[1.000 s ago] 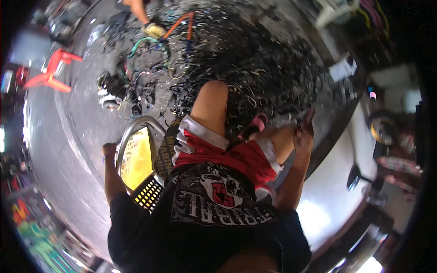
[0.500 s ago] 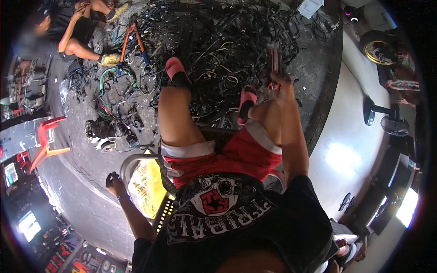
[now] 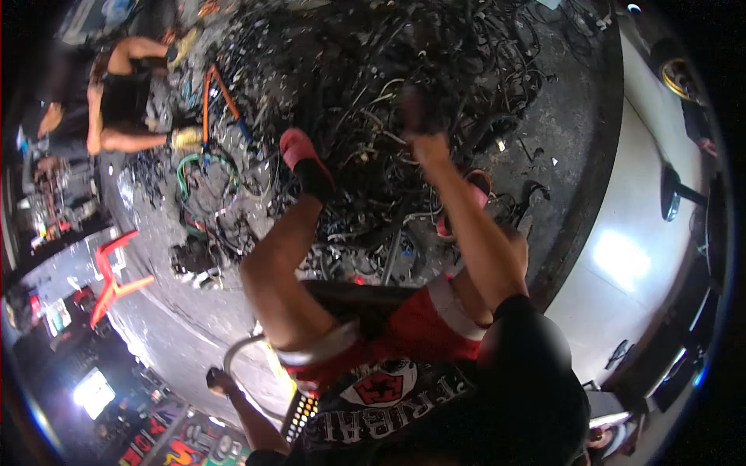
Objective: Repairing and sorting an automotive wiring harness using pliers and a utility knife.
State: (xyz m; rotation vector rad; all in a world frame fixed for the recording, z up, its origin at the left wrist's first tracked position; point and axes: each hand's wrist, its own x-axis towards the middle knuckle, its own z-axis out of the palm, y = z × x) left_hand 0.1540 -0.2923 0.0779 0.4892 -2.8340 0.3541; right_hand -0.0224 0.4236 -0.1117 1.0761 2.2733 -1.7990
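Observation:
My right hand (image 3: pixel 429 147) reaches out over a heap of black cables (image 3: pixel 357 85), closed round a long red and grey hand tool (image 3: pixel 416 113). Motion smears the tool, so its exact kind does not show. Beneath it, loose wires and connectors lie tangled across the floor. My left hand (image 3: pixel 221 382) is held low at my left side, beside a curved chair arm (image 3: pixel 230 353). Its fingers look dark and too small to read. The heap lies between and beyond my feet, which wear pink slippers (image 3: pixel 297 147).
Orange-handled bolt cutters (image 3: pixel 208 109) stand by green wires (image 3: pixel 186 175) at the left. A co-worker's bent leg (image 3: pixel 132 140) is at the far left. A red plastic stool (image 3: pixel 109 279) stands left of me. A pale raised floor (image 3: pixel 614 241) runs along the right.
My right hand has moved left with the tool, over the middle of the cable heap. The whole view has shifted, and my left hand sits lower in it. My left knee has swung outward.

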